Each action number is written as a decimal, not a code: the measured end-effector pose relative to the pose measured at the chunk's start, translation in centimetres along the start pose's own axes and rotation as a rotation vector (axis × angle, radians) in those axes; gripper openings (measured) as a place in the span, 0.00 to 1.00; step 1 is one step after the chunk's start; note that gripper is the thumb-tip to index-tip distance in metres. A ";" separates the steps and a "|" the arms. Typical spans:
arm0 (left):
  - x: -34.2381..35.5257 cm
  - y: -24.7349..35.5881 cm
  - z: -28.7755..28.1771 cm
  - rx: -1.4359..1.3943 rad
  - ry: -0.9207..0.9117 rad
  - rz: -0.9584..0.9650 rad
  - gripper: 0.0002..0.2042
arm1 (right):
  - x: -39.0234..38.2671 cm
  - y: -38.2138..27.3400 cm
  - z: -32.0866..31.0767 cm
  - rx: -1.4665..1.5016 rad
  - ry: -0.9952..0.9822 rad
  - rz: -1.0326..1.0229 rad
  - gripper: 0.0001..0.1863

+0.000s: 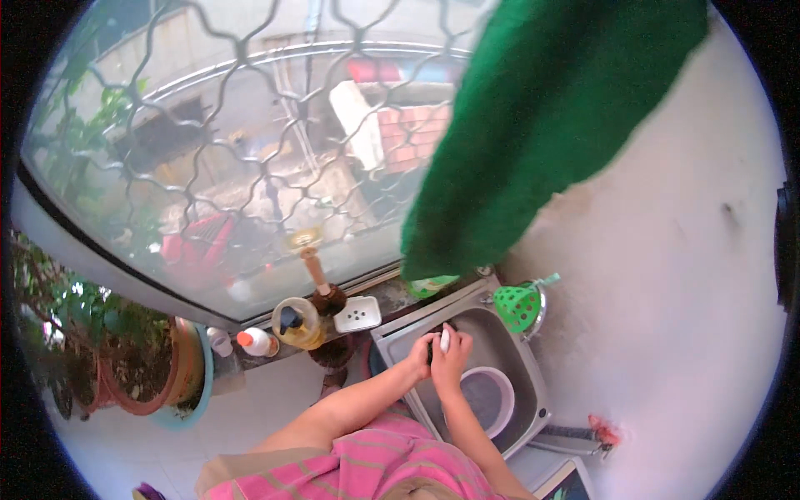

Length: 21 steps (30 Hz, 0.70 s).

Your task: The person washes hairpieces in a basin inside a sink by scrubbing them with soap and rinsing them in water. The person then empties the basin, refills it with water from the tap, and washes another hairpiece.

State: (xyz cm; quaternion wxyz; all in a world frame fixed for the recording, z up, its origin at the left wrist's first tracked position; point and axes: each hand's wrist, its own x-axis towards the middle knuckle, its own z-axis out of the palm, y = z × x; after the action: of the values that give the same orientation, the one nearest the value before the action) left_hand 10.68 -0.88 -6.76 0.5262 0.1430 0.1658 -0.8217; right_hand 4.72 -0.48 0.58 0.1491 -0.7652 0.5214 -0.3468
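A small, slim white object [445, 339] pokes from the curled, gripping fingers of the right hand [451, 358], partly hidden; whether the left hand [422, 358] alongside grips, I cannot tell. Right of the fingers, the sink [493, 337] lies open; a round basin [507, 398] edges in bodyward.

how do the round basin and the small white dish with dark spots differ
The round basin is circular, while the white dish is a rounded rectangle.
The round basin looks larger and deeper; the white dish looks small and shallow.
The round basin sits in the metal sink, whereas the white dish lies outside it.
Both are pale and open on top.
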 end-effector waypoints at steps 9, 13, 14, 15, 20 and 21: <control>-0.9 -11.0 8.7 0.325 0.011 -0.072 0.12 | 0.5 6.7 -10.2 0.120 0.183 0.572 0.25; 1.6 -11.9 9.9 0.403 -0.053 -0.105 0.10 | -2.7 7.3 -10.9 0.422 0.367 0.564 0.23; 2.2 -11.9 10.6 0.403 -0.108 -0.079 0.10 | -3.6 6.9 -10.5 0.398 0.429 0.389 0.22; 2.4 -11.5 11.3 0.256 -0.116 -0.117 0.10 | -4.2 5.0 -11.2 0.222 0.417 0.176 0.23; -0.1 -16.6 12.2 0.580 -0.114 -0.129 0.14 | -2.1 7.4 -16.0 0.521 0.500 0.583 0.34; 0.1 -17.4 11.9 0.596 -0.093 -0.126 0.15 | -1.8 8.1 -17.4 0.578 0.556 0.621 0.33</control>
State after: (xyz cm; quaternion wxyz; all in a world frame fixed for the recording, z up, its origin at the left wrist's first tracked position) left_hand -5.90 0.83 6.05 0.4164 0.2426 -0.0982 -0.8707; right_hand -13.23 0.17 7.56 0.3065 -0.3804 0.6269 -0.6069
